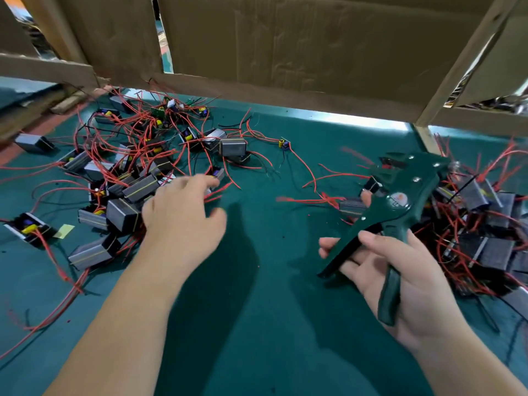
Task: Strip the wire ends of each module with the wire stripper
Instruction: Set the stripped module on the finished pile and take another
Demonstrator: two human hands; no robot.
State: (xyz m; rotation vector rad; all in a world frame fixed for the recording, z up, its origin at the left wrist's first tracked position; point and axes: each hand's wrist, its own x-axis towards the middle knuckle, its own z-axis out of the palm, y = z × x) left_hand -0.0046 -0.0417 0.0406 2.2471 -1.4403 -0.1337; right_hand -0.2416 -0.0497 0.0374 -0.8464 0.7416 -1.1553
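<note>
The wire stripper (pixel 400 201) is in your R hand (pixel 405 284), fingers curled round both handles, handles apart, beside the R-side pile (pixel 485 247). L hand (pixel 183 215) hovers over the L-side modules (pixel 137 190), fingers loosely spread, holding nothing. Take one module by its case, pull its red leads (pixel 61 261) clear of the tangle, and feed the ends square into the jaws.

Only one cam here: a wide-angle worn on the person's head, pointing forward and steeply down at the dark green table surface (pixel 257 324). It's close in, so both bare forearms enter from the bottom edge, with the left hand (pixel 183 215) mid-left and the right hand (pixel 423 287) lower right gripping a dark green metal wire stripper (pixel 397 204). Up top the view reaches the brown cardboard sheet wall (pixel 285 38) behind the table, and straight edges bow toward the corners.
</note>
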